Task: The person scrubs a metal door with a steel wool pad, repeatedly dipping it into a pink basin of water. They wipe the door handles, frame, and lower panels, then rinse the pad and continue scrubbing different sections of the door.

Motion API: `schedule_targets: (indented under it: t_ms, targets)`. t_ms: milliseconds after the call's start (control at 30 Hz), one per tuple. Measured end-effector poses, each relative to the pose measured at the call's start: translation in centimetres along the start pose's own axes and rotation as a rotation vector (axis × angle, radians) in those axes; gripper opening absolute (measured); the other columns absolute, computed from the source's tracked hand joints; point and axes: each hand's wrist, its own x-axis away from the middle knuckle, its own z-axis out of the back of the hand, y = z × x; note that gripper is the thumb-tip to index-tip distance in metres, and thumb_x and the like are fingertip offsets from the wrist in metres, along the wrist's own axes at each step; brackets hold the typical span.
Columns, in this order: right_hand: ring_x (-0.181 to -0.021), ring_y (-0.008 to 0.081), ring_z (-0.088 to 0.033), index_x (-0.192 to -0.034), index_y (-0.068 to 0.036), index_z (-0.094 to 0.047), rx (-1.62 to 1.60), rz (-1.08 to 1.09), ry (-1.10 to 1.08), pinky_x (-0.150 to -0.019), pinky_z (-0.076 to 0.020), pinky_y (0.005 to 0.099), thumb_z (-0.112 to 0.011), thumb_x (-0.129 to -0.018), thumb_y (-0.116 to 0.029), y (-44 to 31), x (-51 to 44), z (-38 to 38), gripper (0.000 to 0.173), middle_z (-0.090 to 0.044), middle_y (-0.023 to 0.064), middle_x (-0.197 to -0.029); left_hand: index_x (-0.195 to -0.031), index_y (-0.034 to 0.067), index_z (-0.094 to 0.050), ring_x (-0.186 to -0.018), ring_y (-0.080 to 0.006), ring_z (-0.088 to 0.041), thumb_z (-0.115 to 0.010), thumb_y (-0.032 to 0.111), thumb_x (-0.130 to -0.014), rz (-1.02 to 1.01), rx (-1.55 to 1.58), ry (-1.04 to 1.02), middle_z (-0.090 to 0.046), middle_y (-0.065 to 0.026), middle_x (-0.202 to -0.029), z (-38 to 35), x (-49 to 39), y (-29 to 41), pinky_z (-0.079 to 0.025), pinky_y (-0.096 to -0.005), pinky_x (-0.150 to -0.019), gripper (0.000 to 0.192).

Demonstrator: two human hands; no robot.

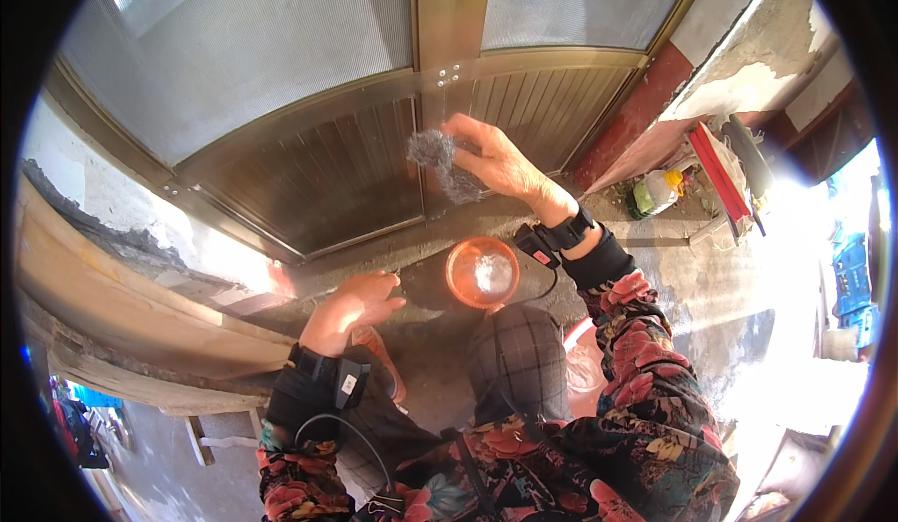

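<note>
My right hand (487, 157), raised in front of the metal door, grips a tangled clump of grey metallic mesh or wire wool (438, 157) between thumb and fingers. Part of the clump hangs down below the fingers. My left hand (361, 304) is held low, its fingers slightly curled towards the door; a small bright bit shows at a fingertip, too small to identify. An orange plastic bowl (454, 276) stands on the ground between my hands, with something pale or shiny inside. The door (316, 171) has brown ribbed lower panels and ribbed glass above.
At the right are a plastic bottle with a yellow cap (654, 192) and a red-edged object (721, 171) by the peeling wall. A pink container holding a pale bag (586, 367) stands beside my knee. A curved wooden piece (140, 283) runs along the left.
</note>
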Motion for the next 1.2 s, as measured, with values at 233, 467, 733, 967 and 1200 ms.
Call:
schedule_targets:
  t_ms: [233,467,733,967,1200]
  targets:
    - [-0.08,0.0238,-0.06,-0.1,-0.003,-0.054,0.358,-0.169,0.261,-0.076,-0.0482,0.0345,-0.056,-0.084,-0.003,4.6,8.0,3.9,0.016,-0.06,0.0112,-0.083,-0.104,0.005,-0.059,-0.09,-0.0323,-0.062,-0.066,0.029,-0.083,-0.161,0.04,0.215,-0.063,-0.0141,-0.097,-1.9,-0.2,-1.8,-0.05,-0.0398,-0.073,0.033]
    - [-0.075,0.0059,-0.053,-0.1,-0.003,-0.056,0.147,-0.179,0.5,-0.065,-0.044,0.0229,-0.054,-0.087,0.001,2.2,9.1,9.0,0.014,-0.056,-0.0014,-0.081,-0.115,0.002,-0.057,-0.107,-0.0386,-0.056,-0.058,0.035,-0.088,-0.05,0.173,0.114,-0.06,-0.0203,-0.115,-0.5,0.2,0.3,-0.046,-0.0432,-0.09,0.043]
    - [-0.086,0.0251,-0.058,-0.089,-0.008,-0.064,0.884,0.682,0.477,-0.073,-0.0484,0.0364,-0.067,-0.069,-0.001,0.1,-2.4,2.6,0.021,-0.061,0.0039,-0.092,-0.119,0.004,-0.057,-0.101,-0.0322,-0.06,-0.057,0.036,-0.087,0.061,0.013,-0.011,-0.063,-0.0137,-0.107,0.6,-1.2,1.2,-0.047,-0.0394,-0.085,0.045]
    - [-0.08,0.0222,-0.053,-0.08,-0.012,-0.063,1.135,0.678,0.596,-0.066,-0.0442,0.0344,-0.062,-0.066,-0.007,7.0,-6.6,-0.4,0.015,-0.055,0.0018,-0.084,-0.118,0.005,-0.056,-0.098,-0.0352,-0.059,-0.058,0.035,-0.086,-0.059,-0.012,0.048,-0.062,-0.0156,-0.104,0.6,0.2,0.4,-0.047,-0.0426,-0.083,0.044]
    - [-0.08,0.0247,-0.053,-0.073,-0.012,-0.056,1.148,0.563,0.407,-0.068,-0.0462,0.0362,-0.059,-0.063,-0.009,12.9,-3.7,-2.9,0.011,-0.051,0.0042,-0.08,-0.12,0.006,-0.055,-0.104,-0.0346,-0.058,-0.059,0.033,-0.086,0.043,0.027,-0.007,-0.061,-0.0151,-0.112,1.1,1.2,0.7,-0.047,-0.041,-0.087,0.044]
